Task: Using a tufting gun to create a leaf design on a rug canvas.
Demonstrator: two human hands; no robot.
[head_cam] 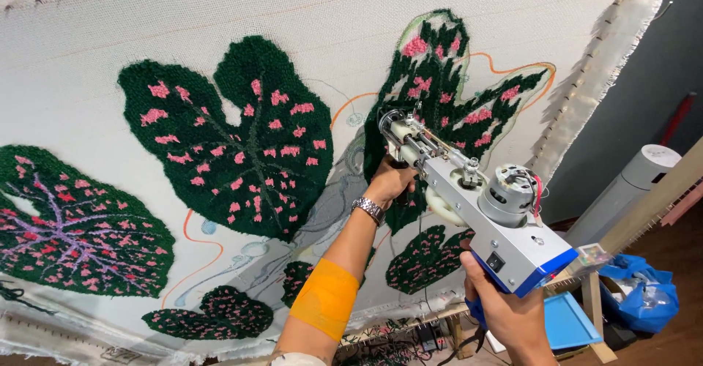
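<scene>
A white and blue tufting gun [480, 212] points its needle end at a stretched white cloth [95, 58]. My left hand [389, 181] grips the gun's front handle close to the cloth; a metal watch sits on that wrist and an orange band wraps the forearm. My right hand [505, 311] holds the blue rear grip under the motor. The gun's tip touches a dark green tufted leaf with pink spots [447, 80]. A larger green and pink leaf [234, 139] fills the middle of the cloth.
Another leaf with purple veins [69, 223] lies at the left, smaller green patches [212, 315] lower down. Orange outlines run across the bare cloth. A wooden frame post [652, 205], a white cylinder [637, 179], a blue bag [644, 293] and a blue tray [571, 322] stand at the right.
</scene>
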